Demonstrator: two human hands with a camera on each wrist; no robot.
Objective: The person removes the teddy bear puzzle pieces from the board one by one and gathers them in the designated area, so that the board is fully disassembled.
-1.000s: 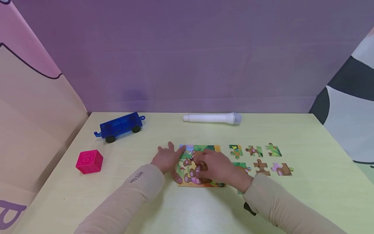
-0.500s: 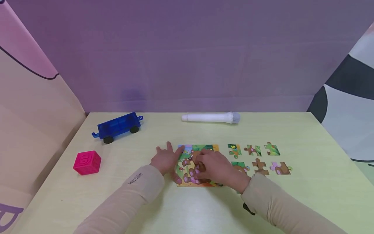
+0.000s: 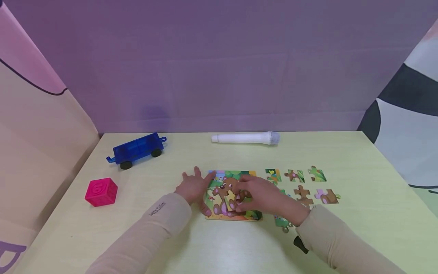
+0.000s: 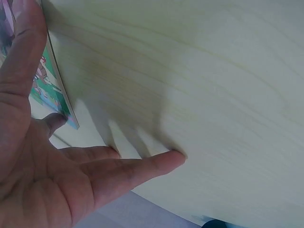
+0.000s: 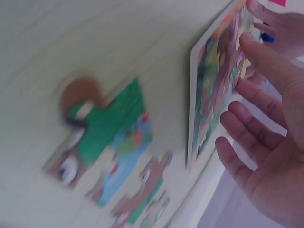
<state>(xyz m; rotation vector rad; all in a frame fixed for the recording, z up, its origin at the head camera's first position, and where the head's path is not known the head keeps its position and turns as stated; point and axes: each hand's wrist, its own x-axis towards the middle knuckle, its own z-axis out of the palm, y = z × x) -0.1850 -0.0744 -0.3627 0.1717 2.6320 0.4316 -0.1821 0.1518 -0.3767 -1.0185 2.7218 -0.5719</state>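
A bear picture puzzle board (image 3: 219, 218) lies flat on the table in front of me. My left hand (image 3: 193, 189) rests at its left edge, thumb and index fingertip touching the near and far corners; in the left wrist view the other fingers (image 4: 137, 173) are spread straight over the table. My right hand (image 3: 261, 194) is above the board's right half. Between its thumb and index finger it pinches a small puzzle piece (image 3: 230, 201), tilted over the bear's belly. The right wrist view shows only a thin edge of that piece; the other fingers (image 5: 232, 152) are loosely bent.
Several loose puzzle pieces (image 3: 318, 174) lie in rows right of the board, some partly hidden by the right arm. A white toy microphone (image 3: 246, 138) lies at the back. On the left are a blue toy wagon (image 3: 138, 148) and a pink cube (image 3: 101, 192).
My right hand has drawn back a little to the right, and the pinched piece and more of the bear now show. The left hand keeps its place on the board.
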